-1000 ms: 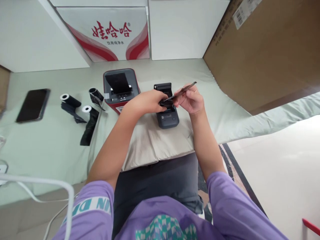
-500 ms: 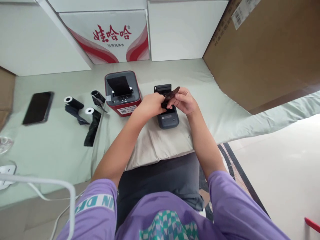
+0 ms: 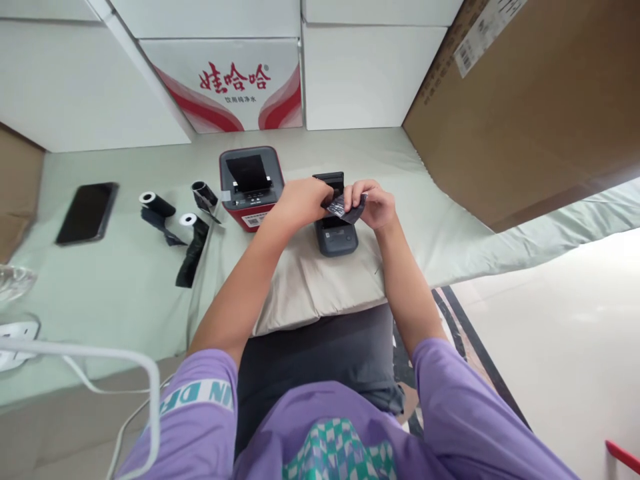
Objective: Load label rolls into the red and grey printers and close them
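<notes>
My left hand (image 3: 299, 201) and my right hand (image 3: 376, 203) meet above a small dark grey printer (image 3: 336, 235) whose lid stands open. Between the fingers of both hands is a dark strip of film (image 3: 345, 208), held just over the printer's open bay. The printer rests on a beige cushion (image 3: 320, 287) lying on the pale green sheet. To the left of it stands a red-sided printer (image 3: 251, 185) with a grey top and an open black bay.
Three black rolls with loose tails (image 3: 180, 223) lie left of the red printer, and a black phone (image 3: 87, 213) lies further left. White boxes (image 3: 240, 83) line the back; a large brown carton (image 3: 525, 100) stands at the right. A white cable (image 3: 100, 360) crosses the near left.
The strip stuck out to the upper right from my right hand; now it is pulled in short between both hands. The view has shifted slightly.
</notes>
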{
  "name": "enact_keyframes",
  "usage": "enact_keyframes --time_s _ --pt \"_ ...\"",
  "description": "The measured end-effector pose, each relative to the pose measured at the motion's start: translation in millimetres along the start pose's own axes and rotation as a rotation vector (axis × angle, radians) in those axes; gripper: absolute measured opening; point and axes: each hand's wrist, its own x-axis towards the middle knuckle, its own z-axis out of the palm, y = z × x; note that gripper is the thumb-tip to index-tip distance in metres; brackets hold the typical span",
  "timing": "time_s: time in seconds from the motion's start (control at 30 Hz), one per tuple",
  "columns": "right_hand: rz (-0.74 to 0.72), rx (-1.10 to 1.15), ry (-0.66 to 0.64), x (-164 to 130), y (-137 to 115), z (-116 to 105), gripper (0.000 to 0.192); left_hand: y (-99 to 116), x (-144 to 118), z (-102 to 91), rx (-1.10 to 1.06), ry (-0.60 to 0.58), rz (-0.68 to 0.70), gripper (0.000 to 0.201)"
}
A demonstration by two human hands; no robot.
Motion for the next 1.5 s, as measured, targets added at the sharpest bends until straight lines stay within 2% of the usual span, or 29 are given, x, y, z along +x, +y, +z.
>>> enact_keyframes --time_s 0.07,0.2,0.27,0.37,0.5,0.6,0.67,0.73,0.83,0.93,1.0,1.07,1.2,1.33,1.4,1.5 --pt "0.049 0.010 0.074 -0.3 1.5 -1.4 0.036 0.4 2.3 2.8 0.015 0.012 -0.012 0.023" --pt "0.188 0.116 0.357 -2.4 0.8 -2.0 0.044 0.8 5.6 4.9 0.019 0.052 0.004 0.027" --pt "0.207 0.162 0.441 -3.8 0.3 -0.7 0.046 -1.0 6.7 5.8 -0.004 0.071 0.020 0.027" --pt "0.174 0.177 0.454 -7.5 0.8 3.2 0.046 -3.7 7.5 7.0 -0.026 0.084 0.041 0.027" --pt "0.032 0.107 0.348 -22.1 -0.6 13.1 0.038 -4.7 4.5 3.1 -0.023 0.051 0.048 0.028" --pt "-0.067 0.080 0.321 -46.3 -6.1 27.7 0.028 -9.3 -0.7 -7.9 -0.078 -0.105 0.100 0.034" --pt "-0.070 0.077 0.358 -68.7 -9.7 43.0 0.028 -14.2 -4.6 -16.3 -0.151 -0.244 0.142 0.039" --pt "-0.065 0.084 0.393 -93.1 -10.2 61.6 0.029 -17.5 -7.9 -22.3 -0.196 -0.305 0.142 0.041" --pt "-0.078 0.145 0.431 -124.9 -2.9 88.4 0.029 -15.1 -10.7 -23.4 -0.163 -0.228 0.062 0.041" --pt "-0.034 0.224 0.418 -143.1 9.1 103.0 0.031 -5.7 -9.5 -16.3 -0.092 -0.139 0.032 0.040" --pt "-0.004 0.255 0.422 -147.9 15.3 104.1 0.031 1.5 -6.6 -9.5 -0.039 -0.121 0.042 0.039" --pt "-0.004 0.265 0.480 -148.8 18.8 101.3 0.031 7.8 -3.4 -2.9 0.007 -0.119 0.042 0.036" --pt "-0.054 0.257 0.681 -144.3 21.9 97.0 0.028 15.4 0.1 4.4 0.055 -0.129 0.000 0.034" --pt "-0.199 0.264 0.880 -138.5 24.9 101.0 0.024 17.6 0.5 3.5 0.059 -0.207 -0.030 0.036" --pt "-0.220 0.273 0.906 -137.1 25.9 103.3 0.022 19.5 1.0 3.4 0.060 -0.222 -0.034 0.038" --pt "-0.186 0.265 0.899 -137.1 26.4 103.9 0.020 25.3 1.7 6.0 0.100 -0.172 -0.029 0.037"
